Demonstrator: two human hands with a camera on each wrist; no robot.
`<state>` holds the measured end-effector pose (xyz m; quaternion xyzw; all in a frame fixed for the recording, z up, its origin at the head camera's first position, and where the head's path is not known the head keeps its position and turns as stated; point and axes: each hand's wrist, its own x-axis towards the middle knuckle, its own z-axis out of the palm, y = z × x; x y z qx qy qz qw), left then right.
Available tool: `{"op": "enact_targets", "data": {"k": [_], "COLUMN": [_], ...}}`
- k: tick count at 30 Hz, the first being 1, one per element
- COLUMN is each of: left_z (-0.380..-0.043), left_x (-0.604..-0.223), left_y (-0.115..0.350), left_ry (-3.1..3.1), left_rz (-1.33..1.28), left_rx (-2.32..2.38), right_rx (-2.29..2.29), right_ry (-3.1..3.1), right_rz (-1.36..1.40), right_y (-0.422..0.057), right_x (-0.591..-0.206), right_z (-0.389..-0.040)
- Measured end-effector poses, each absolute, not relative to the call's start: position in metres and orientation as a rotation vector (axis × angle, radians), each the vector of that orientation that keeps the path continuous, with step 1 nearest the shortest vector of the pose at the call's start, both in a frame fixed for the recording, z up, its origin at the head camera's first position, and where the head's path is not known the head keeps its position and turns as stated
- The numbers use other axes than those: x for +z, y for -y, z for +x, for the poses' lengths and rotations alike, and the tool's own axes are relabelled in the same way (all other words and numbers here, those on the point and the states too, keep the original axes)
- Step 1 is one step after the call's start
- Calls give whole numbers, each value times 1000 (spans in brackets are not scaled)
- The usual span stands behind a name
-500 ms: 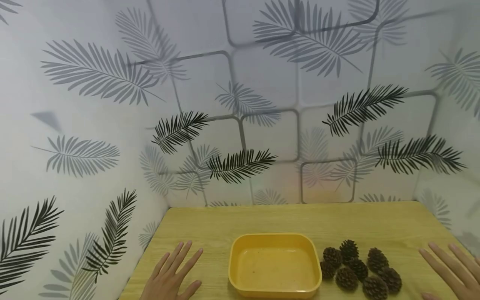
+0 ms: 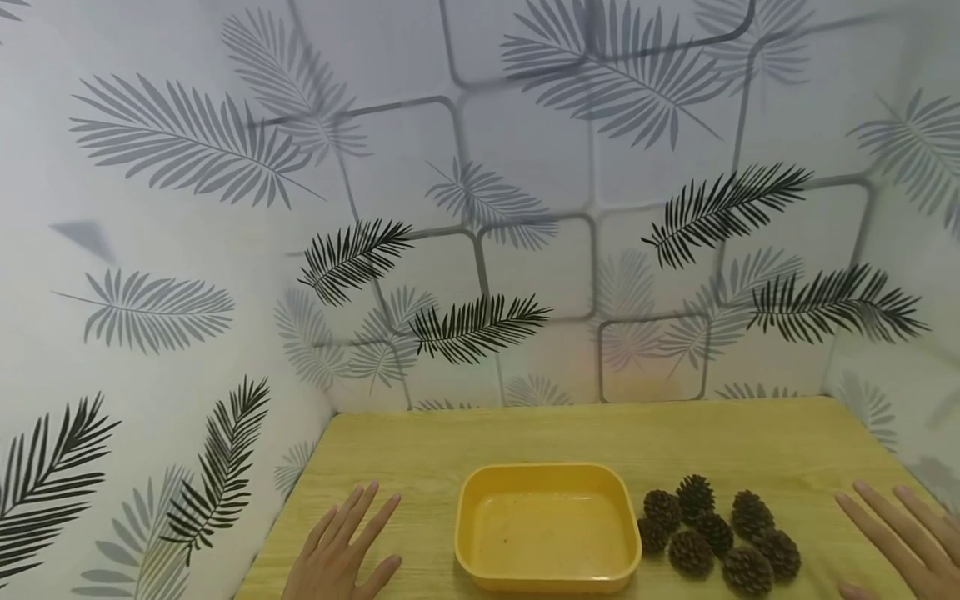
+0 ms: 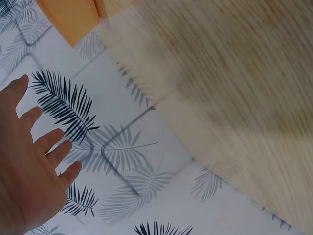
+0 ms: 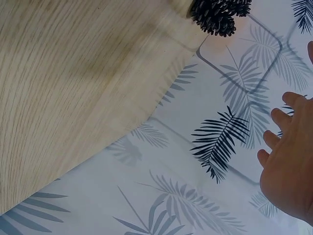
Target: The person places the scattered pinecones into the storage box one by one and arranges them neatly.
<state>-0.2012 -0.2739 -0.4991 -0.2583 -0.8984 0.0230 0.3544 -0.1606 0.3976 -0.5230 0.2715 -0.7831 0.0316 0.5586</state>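
Note:
My left hand [image 2: 339, 546] is over the left side of the wooden table, fingers spread and holding nothing. To its right sits a yellow rectangular tub [image 2: 551, 575], with nothing inside it. Several brown pine cones [image 2: 691, 553] lie in a loose cluster beside the tub's right side. Beyond them, at the right edge of the head view, my right hand [image 2: 911, 542] has its fingers stretched out, also holding nothing. Both the left hand [image 3: 34, 161] and the right hand [image 4: 288, 152] show with extended fingers in their wrist views, apart from the tub and cones.
The yellow wood-grain table [image 2: 420, 437] backs onto a white wall [image 2: 532, 275] printed with grey and black leaves. Similar leaf-patterned walls flank the table at left and right.
The head view has shifted very slightly. Both hands, the tub and the pine cones keep the same arrangement.

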Motion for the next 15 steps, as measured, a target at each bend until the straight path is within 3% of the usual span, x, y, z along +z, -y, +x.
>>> {"op": "enact_targets", "data": {"k": [15], "left_z": [-199], "left_x": [-495], "left_y": [263], "left_ry": [2617], "left_rz": [-554], "left_rx": [-354], "right_rx": [186], "right_ry": [2122], "right_rz": [465], "right_y": [-388], "right_x": [-523], "right_z": [-143]}}
